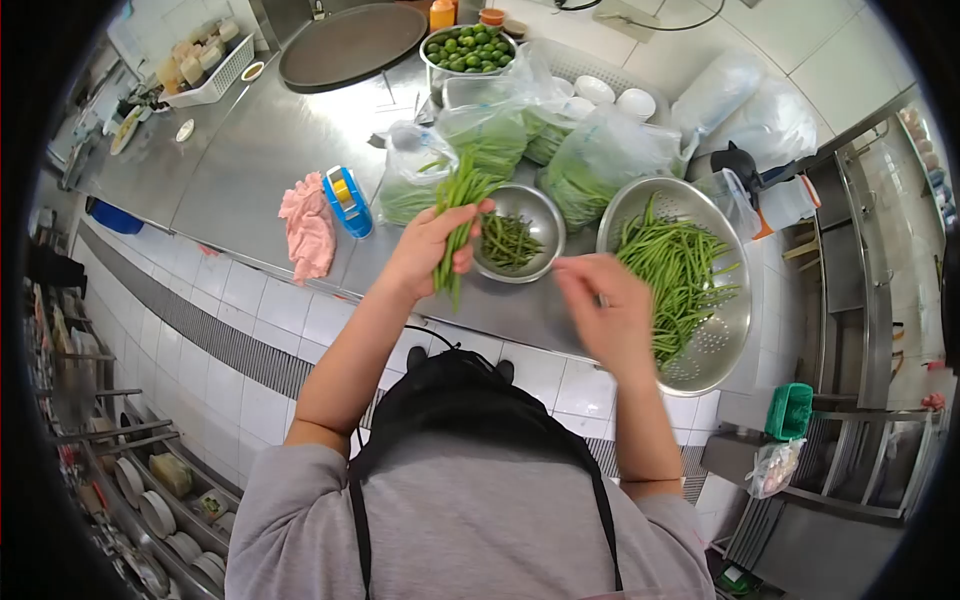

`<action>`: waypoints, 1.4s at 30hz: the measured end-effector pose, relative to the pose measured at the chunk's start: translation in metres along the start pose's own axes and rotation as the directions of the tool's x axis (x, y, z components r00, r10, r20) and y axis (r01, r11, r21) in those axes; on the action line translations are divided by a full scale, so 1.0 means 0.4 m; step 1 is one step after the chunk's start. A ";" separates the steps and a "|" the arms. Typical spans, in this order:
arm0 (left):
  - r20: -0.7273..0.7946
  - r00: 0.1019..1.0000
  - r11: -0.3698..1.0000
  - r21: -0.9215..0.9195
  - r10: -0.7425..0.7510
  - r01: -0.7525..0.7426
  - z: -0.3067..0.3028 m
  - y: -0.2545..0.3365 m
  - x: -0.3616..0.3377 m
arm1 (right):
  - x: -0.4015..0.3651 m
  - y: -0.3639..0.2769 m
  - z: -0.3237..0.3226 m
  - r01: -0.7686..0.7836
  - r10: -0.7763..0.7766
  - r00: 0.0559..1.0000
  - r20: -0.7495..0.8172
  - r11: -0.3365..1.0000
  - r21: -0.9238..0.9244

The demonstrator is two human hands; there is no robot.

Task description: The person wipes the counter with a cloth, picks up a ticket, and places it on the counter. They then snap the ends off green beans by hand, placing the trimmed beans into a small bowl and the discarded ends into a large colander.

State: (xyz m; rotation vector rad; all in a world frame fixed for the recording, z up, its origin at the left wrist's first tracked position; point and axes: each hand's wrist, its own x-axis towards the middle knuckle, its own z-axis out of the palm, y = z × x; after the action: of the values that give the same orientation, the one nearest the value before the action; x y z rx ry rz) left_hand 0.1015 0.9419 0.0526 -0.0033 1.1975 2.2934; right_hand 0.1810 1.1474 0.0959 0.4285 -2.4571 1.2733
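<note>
My left hand [437, 243] is closed around a bunch of green beans [465, 192], held upright just left of a small steel bowl [548, 228]. Short bean pieces [508, 243] lie inside that bowl. Between the bowl and a large steel colander [735, 330] is my right hand [608, 308], its fingers bent and smeared by motion. Whether anything is between them I cannot make out. Many long green beans [675, 275] fill much of the colander, which leans out over the counter's front edge.
Plastic bags of greens [600, 165] stand behind the bowl. On the steel counter [235, 190] are a pink cloth [307, 228], a blue tape dispenser [347, 203], a round dark tray [352, 45] and a pot of limes [468, 50]. White bowls [595, 90] sit at the back.
</note>
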 end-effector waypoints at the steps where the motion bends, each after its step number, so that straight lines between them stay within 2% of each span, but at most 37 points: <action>1: 0.007 1.000 0.998 -0.057 -0.022 0.022 -0.045 0.006 -0.008 | -0.004 0.012 0.072 -0.002 0.003 1.000 0.024 0.998 -0.061; 2: 0.004 1.000 0.998 -0.058 -0.023 0.024 -0.075 0.015 -0.018 | -0.003 0.049 0.151 0.036 -0.048 0.998 -0.033 0.953 -0.302; 3: -0.040 0.998 0.998 -0.027 -0.050 0.049 -0.103 0.025 -0.033 | -0.002 0.086 0.221 0.056 -0.113 0.991 -0.078 0.849 -0.525; 4: -0.084 0.994 0.997 0.004 -0.075 0.075 -0.130 0.035 -0.045 | -0.008 0.109 0.266 0.055 -0.113 0.990 -0.081 0.852 -0.521; 6: -0.108 0.991 0.995 0.048 -0.081 0.087 -0.167 0.047 -0.057 | -0.012 0.128 0.325 -0.016 0.066 0.995 0.069 0.824 -0.567; 10: -0.090 0.988 0.986 0.097 -0.127 0.136 -0.214 0.050 -0.045 | -0.028 0.106 0.380 -0.027 0.064 0.997 0.046 0.829 -0.559; 12: -0.066 0.988 0.979 0.139 -0.139 0.147 -0.223 0.050 -0.035 | -0.023 0.078 0.399 -0.035 0.057 0.998 0.038 0.896 -0.444; 13: -0.044 0.989 0.976 0.160 -0.144 0.149 -0.225 0.050 -0.028 | -0.012 0.064 0.398 -0.045 0.063 0.998 0.025 0.890 -0.453; 14: -0.024 0.989 0.973 0.177 -0.148 0.150 -0.225 0.050 -0.023 | -0.001 0.049 0.390 -0.175 0.149 0.980 -0.129 0.958 -0.226; 15: -0.011 0.989 0.973 0.174 -0.151 0.150 -0.225 0.052 -0.018 | 0.014 0.030 0.379 -0.259 0.258 0.933 -0.253 0.965 0.027; 16: -0.002 0.989 0.966 0.218 -0.145 0.142 -0.224 0.054 -0.012 | 0.030 0.016 0.362 -0.261 0.257 0.931 -0.261 0.965 0.018; 17: 0.006 0.990 0.954 0.265 -0.144 0.137 -0.224 0.056 -0.011 | 0.043 0.003 0.342 -0.118 0.061 0.965 -0.254 0.969 -0.218; 18: 0.016 0.988 0.951 0.273 -0.153 0.143 -0.224 0.056 -0.009 | 0.049 -0.002 0.330 0.026 -0.128 0.970 -0.205 0.898 -0.440; 19: 0.046 0.987 0.938 0.321 -0.153 0.131 -0.224 0.055 -0.006 | 0.051 0.000 0.325 0.011 -0.122 0.968 -0.221 0.896 -0.444; 21: 0.090 0.982 0.919 0.376 -0.168 0.123 -0.224 0.055 -0.002 | 0.044 0.001 0.318 0.069 -0.090 0.996 -0.014 0.843 -0.534; 22: 0.091 0.982 0.920 0.373 -0.168 0.123 -0.224 0.056 0.000 | 0.038 0.003 0.321 0.056 -0.084 0.996 -0.028 0.839 -0.542; 24: 0.098 0.981 0.921 0.371 -0.170 0.122 -0.220 0.059 0.008 | 0.028 0.016 0.339 -0.015 -0.006 0.998 -0.064 0.950 -0.312; 25: 0.107 0.978 0.926 0.356 -0.176 0.128 -0.219 0.061 0.010 | 0.023 0.021 0.346 -0.021 -0.002 0.997 -0.071 0.949 -0.315; 27: 0.120 0.975 0.928 0.348 -0.188 0.136 -0.218 0.064 0.014 | 0.014 0.030 0.360 -0.177 0.156 0.975 -0.158 0.975 -0.130; 28: 0.122 0.973 0.928 0.345 -0.194 0.141 -0.216 0.063 0.018 | 0.013 0.033 0.366 -0.181 0.159 0.973 -0.167 0.975 -0.130; 29: 0.123 0.972 0.928 0.341 -0.202 0.150 -0.215 0.059 0.020 | 0.011 0.034 0.370 -0.306 0.336 0.912 -0.237 0.939 0.154; 30: 0.125 0.970 0.926 0.345 -0.210 0.156 -0.212 0.055 0.022 | 0.007 0.037 0.375 -0.379 0.513 0.821 -0.251 0.818 0.433; 31: 0.130 0.967 0.922 0.351 -0.220 0.163 -0.210 0.050 0.024 | 0.004 0.046 0.376 -0.383 0.519 0.816 -0.254 0.815 0.435; 33: 0.137 0.964 0.919 0.358 -0.228 0.167 -0.212 0.045 0.025 | 0.007 0.073 0.364 -0.203 0.600 0.727 -0.335 0.653 0.730; 34: 0.109 0.961 0.908 0.368 -0.254 0.199 -0.214 0.045 0.028 | 0.007 0.079 0.354 -0.346 0.610 0.705 -0.361 0.741 0.576; 35: 0.080 0.957 0.897 0.377 -0.279 0.230 -0.216 0.044 0.030 | 0.006 0.081 0.351 -0.342 0.606 0.708 -0.363 0.744 0.575; 36: 0.081 0.958 0.898 0.379 -0.275 0.226 -0.219 0.042 0.031 | 0.008 0.072 0.349 -0.379 0.459 0.780 -0.426 0.888 0.261; 37: 0.097 0.957 0.887 0.410 -0.274 0.212 -0.219 0.040 0.034 | 0.015 0.064 0.345 -0.365 0.297 0.852 -0.432 0.927 -0.083; 38: 0.113 0.956 0.876 0.441 -0.272 0.197 -0.217 0.041 0.039 | 0.025 0.057 0.338 -0.359 0.290 0.853 -0.434 0.929 -0.085; 39: 0.115 0.957 0.876 0.441 -0.268 0.192 -0.214 0.043 0.041 | 0.034 0.049 0.330 -0.167 0.058 0.909 -0.412 0.958 -0.235; 40: 0.118 0.957 0.865 0.468 -0.265 0.182 -0.212 0.044 0.042 | 0.041 0.040 0.325 0.029 -0.171 0.919 -0.354 0.927 -0.373; 41: 0.121 0.957 0.851 0.495 -0.264 0.172 -0.210 0.044 0.042 | 0.048 0.028 0.319 0.029 -0.172 0.919 -0.355 0.928 -0.373; 42: 0.122 0.956 0.850 0.497 -0.265 0.172 -0.208 0.045 0.042 | 0.056 0.015 0.314 0.123 -0.254 0.937 -0.238 0.882 -0.455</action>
State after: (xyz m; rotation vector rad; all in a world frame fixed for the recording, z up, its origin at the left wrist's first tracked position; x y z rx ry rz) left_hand 0.0590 0.8785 0.0120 0.2419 1.5486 1.7050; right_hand 0.1385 1.0444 0.0331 0.3230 -2.2834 0.6237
